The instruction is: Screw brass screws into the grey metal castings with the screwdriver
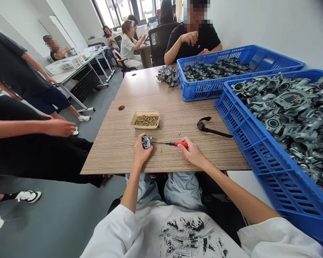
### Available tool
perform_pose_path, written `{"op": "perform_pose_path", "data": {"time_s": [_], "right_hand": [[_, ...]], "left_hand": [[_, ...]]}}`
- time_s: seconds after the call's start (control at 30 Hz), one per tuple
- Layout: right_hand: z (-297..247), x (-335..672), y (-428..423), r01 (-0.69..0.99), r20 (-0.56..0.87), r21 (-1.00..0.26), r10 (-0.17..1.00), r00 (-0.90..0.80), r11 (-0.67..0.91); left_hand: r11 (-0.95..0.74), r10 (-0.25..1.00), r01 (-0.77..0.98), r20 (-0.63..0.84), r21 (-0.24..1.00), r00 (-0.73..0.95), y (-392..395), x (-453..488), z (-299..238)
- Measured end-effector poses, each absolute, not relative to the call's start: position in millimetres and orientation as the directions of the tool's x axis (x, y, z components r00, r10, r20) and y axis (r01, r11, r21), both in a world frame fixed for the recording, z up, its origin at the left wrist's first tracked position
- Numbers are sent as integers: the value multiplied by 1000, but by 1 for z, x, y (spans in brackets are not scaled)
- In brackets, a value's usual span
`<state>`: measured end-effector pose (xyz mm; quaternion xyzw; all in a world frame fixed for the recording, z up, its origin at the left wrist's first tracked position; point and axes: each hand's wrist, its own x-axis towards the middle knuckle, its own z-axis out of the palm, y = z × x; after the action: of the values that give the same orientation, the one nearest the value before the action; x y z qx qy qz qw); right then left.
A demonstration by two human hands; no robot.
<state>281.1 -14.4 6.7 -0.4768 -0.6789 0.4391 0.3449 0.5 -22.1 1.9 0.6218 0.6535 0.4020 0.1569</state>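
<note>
My left hand (142,152) is closed around a small grey metal carburetor part (146,142), held just above the table. In my right hand (191,153) is a screwdriver (181,144) with a red handle and a long dark shaft. Its tip points left and meets the side of the metal part; whether it sits in a screw is too small to tell. A tiny brass piece (161,150) lies on the table below the shaft, and another brass piece (179,133) lies above the handle. Beyond my left hand stands a cream tray (134,125) full of small brass pieces.
A blue crate (247,143) heaped with carburetor bodies stands at my right, with a second blue crate (193,94) behind it. A black-strapped watch (201,125) lies beside the near crate. More metal parts (168,74) sit at the far end. People stand close on the left; one person sits opposite.
</note>
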Motion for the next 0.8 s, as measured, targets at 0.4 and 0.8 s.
{"op": "perform_pose_path", "data": {"time_s": [0.4,0.8], "right_hand": [[2,282,-11,368,100,-906,950,-297,210],[4,282,-13,317,81,-928,938,-336,194]], "left_hand": [[-79,943,675,274,734,-188,-22,-1,2],[-94,941,672,286,735,-182,-22,0,2]]}}
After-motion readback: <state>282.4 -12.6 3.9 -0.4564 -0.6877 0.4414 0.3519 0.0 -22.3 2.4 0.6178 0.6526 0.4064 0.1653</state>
